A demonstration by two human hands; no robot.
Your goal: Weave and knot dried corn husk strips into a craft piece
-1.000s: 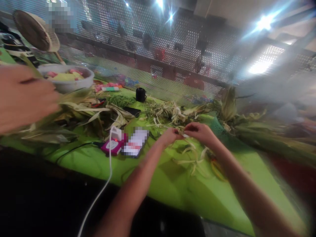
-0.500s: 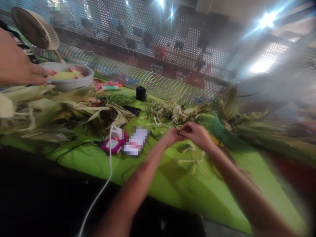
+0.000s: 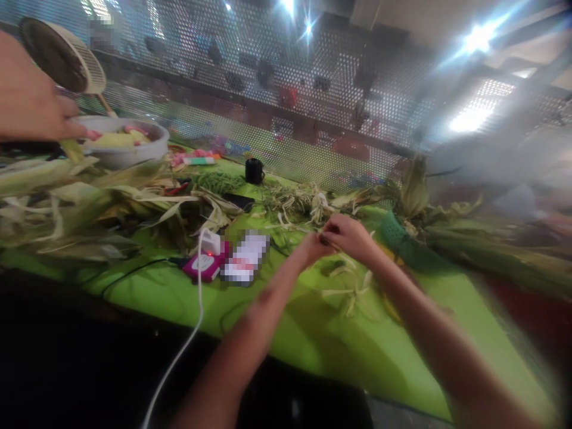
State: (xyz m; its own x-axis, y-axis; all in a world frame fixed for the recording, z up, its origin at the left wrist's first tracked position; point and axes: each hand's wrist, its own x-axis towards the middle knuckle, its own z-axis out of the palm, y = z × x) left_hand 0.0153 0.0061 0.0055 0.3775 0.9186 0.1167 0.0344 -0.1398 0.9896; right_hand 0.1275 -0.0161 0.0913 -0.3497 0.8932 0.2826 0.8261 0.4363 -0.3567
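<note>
Over the green table (image 3: 308,333), my left hand (image 3: 313,245) and my right hand (image 3: 346,233) meet with their fingertips pressed together. Both are closed on something too small and hidden to make out. Thin pale husk strips (image 3: 351,292) lie on the table just below my right hand. Behind my hands spreads a heap of shredded husk and thin stems (image 3: 308,199). Beyond my right forearm sits a green perforated basket (image 3: 395,241), with part of a yellow thing (image 3: 393,310) showing beside the arm.
A co-worker's hand (image 3: 36,101) pinches a pale strip at the left, beside a white tub (image 3: 152,149) of pink and yellow pieces. Corn husks (image 3: 89,202) pile below. A magenta power strip (image 3: 208,262), phone (image 3: 246,257), trailing white cable (image 3: 185,339) and black mug (image 3: 254,171) stand about.
My hands stay together, with the fingers of the right shifting slightly over the left. At the far left, the co-worker's hand has risen, and a pale strip now hangs from its fingers.
</note>
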